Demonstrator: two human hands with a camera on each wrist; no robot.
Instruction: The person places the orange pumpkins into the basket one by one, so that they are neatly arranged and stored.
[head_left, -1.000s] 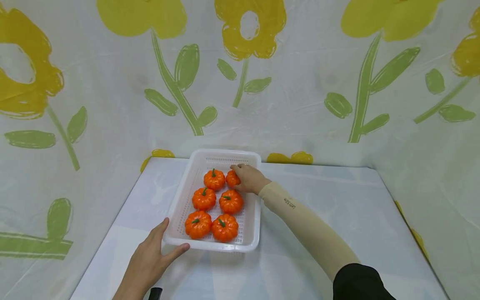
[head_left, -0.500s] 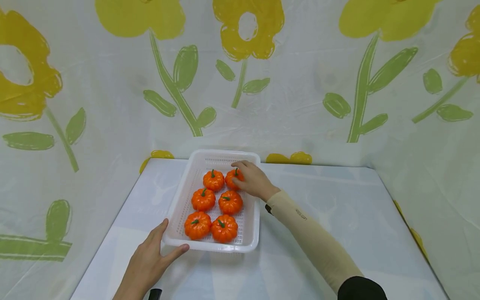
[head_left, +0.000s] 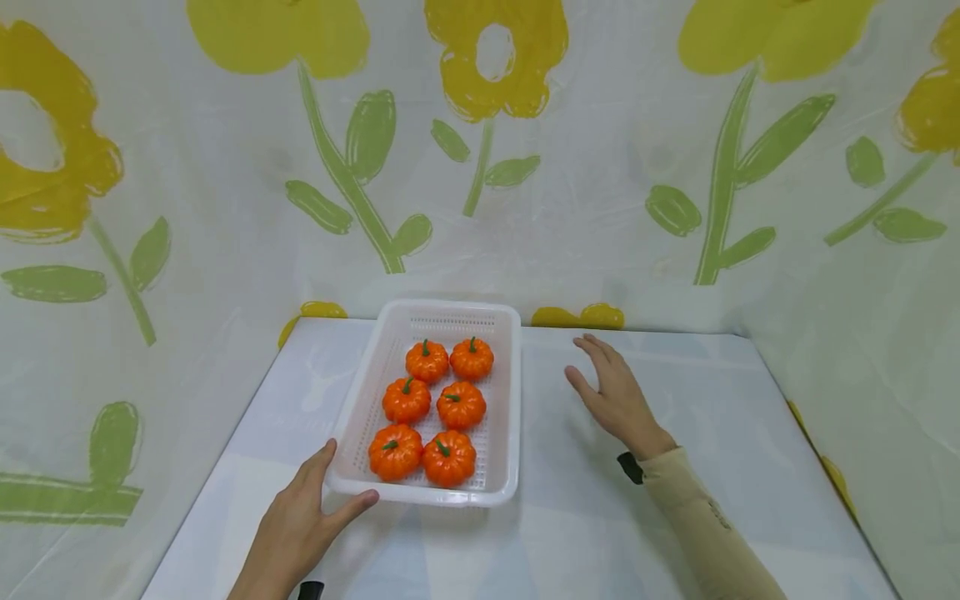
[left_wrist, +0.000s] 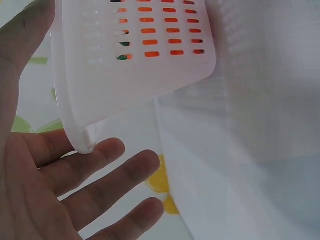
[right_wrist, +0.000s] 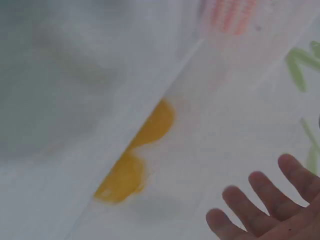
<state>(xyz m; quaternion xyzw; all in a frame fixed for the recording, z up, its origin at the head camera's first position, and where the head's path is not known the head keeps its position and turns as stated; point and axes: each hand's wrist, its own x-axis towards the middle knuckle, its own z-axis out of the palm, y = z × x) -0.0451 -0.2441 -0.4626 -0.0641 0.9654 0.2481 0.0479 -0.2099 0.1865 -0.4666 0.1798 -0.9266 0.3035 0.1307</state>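
A white plastic basket (head_left: 501, 487) with slotted walls stands on the table, holding several orange toy pumpkins with green stems in two columns. At its far right end lies one pumpkin (head_left: 472, 358); another pumpkin (head_left: 395, 452) is at the near left. My left hand (head_left: 296, 508) rests at the basket's near left corner, fingers spread and straight; in the left wrist view the basket rim (left_wrist: 80, 137) lies between thumb and fingers. To the basket's right, my right hand (head_left: 618, 396) is over the table, holding nothing, its fingers (right_wrist: 250, 215) extended.
The pale table (head_left: 600, 517) reaches back to a flower-printed curtain (head_left: 585, 208) that surrounds it on the back and sides. The basket is close to the table's back edge.
My right hand has let go of the far right pumpkin, lifted out of the basket and moved right over the table. The left hand and basket have stayed in place.
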